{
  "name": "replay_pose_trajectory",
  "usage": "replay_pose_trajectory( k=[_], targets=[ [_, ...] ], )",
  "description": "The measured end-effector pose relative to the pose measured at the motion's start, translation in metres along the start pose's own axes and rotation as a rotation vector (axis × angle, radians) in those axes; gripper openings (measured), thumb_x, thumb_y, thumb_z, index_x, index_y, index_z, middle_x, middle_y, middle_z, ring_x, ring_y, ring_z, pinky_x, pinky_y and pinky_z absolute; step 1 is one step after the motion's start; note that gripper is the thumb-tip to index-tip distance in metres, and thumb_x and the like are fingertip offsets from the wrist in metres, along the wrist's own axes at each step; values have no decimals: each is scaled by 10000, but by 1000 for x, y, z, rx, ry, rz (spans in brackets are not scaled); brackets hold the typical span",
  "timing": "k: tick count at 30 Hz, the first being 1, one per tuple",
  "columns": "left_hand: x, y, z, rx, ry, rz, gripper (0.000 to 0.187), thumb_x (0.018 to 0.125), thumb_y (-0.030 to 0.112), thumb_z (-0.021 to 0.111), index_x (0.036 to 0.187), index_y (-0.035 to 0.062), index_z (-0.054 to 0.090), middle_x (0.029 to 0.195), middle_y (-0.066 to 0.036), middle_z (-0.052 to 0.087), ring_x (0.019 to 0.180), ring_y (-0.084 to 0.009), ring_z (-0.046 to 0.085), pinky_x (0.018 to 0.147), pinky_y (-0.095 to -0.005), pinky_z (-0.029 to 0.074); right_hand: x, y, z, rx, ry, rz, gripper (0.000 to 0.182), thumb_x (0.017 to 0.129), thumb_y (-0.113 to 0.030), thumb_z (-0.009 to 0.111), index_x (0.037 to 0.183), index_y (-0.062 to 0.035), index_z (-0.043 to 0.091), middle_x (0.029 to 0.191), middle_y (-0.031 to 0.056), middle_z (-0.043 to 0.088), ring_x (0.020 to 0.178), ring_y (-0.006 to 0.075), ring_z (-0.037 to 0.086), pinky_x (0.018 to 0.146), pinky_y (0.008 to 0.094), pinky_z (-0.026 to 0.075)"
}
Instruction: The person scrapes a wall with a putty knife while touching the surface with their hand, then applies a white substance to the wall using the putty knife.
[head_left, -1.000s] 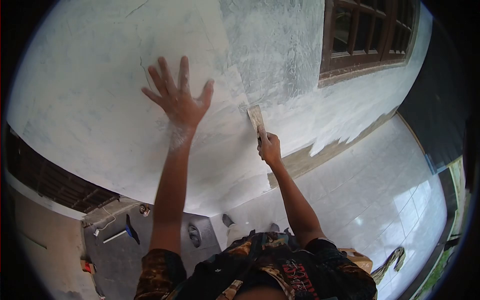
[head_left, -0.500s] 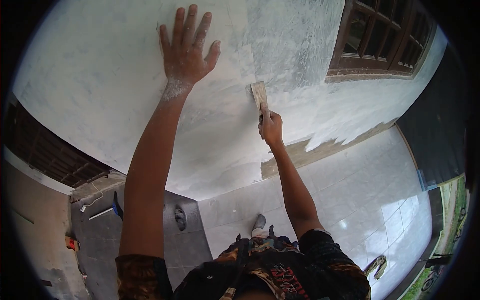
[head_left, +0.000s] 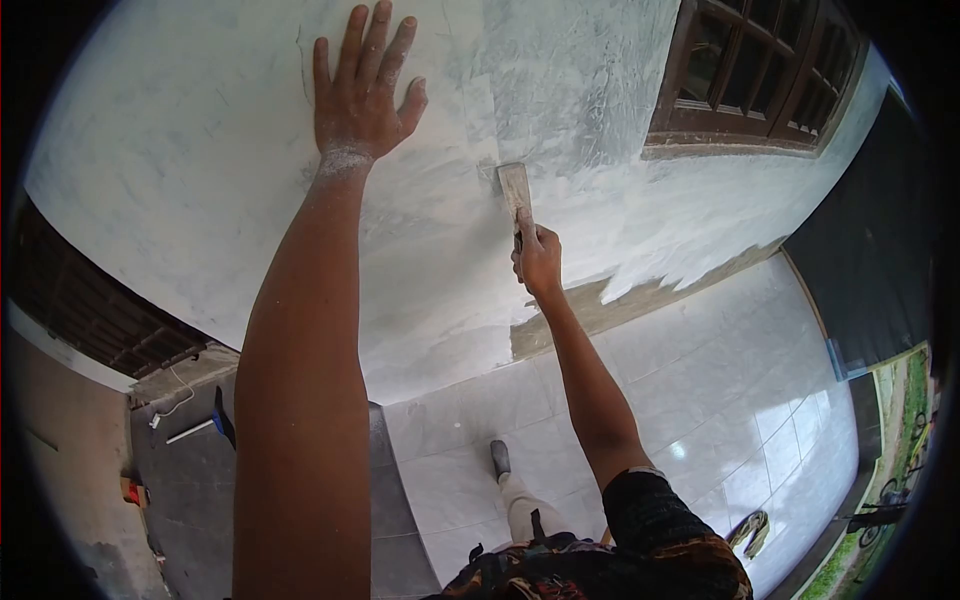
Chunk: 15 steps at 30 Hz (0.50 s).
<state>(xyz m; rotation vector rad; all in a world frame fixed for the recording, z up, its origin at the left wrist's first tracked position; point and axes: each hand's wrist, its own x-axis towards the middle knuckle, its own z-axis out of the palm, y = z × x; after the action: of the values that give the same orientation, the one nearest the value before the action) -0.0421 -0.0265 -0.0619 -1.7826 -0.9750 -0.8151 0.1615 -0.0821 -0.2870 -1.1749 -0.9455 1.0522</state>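
The right hand [head_left: 540, 262] has its grip clamped on the handle of a putty knife [head_left: 515, 190], whose pale blade lies against the plastered wall [head_left: 180, 180] just above the fist, near the middle of the scene. The left hand [head_left: 360, 90] rests flat on the same wall up and to the left, fingers spread, holding nothing; white dust coats its wrist. The left arm runs down the middle-left and covers much of the ground below it.

To the far right a dark wooden window [head_left: 755, 75] with a grid of panes sits in the wall, its top cut off by the edge of the view. Under the knife, a bare brown strip [head_left: 640, 300] runs along the foot of the wall where the white coat ends. Glossy white floor tiles [head_left: 720, 400] spread to the right. One foot [head_left: 500, 458] stands on them. At the lower left lie small tools [head_left: 200, 425] on grey ground, too small to tell apart. The knife's handle is hidden inside the fist.
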Motion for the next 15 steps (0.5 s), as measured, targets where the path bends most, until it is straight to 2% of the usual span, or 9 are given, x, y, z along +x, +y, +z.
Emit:
replay_pose_trajectory(
  k=[10,15],
  targets=[
    [1,1,2,-7,41,9,781,796,302,639,1483,123,312,1584,-143,195,1473,-332,138,1156,-597,122,4,-13,6,-27,-25,24,596,938,-559,534,593,-76,476,490,-14,425,378,76,400,334,260,307],
    [2,1,1,-3,-3,-19,789,800,295,638,1489,127,294,1588,-141,181,1473,-335,131,1156,-601,114,3,-3,7,-17,-23,44,593,942,-546,539,590,-73,473,489,-13,423,379,78,403,338,263,307]
  ],
)
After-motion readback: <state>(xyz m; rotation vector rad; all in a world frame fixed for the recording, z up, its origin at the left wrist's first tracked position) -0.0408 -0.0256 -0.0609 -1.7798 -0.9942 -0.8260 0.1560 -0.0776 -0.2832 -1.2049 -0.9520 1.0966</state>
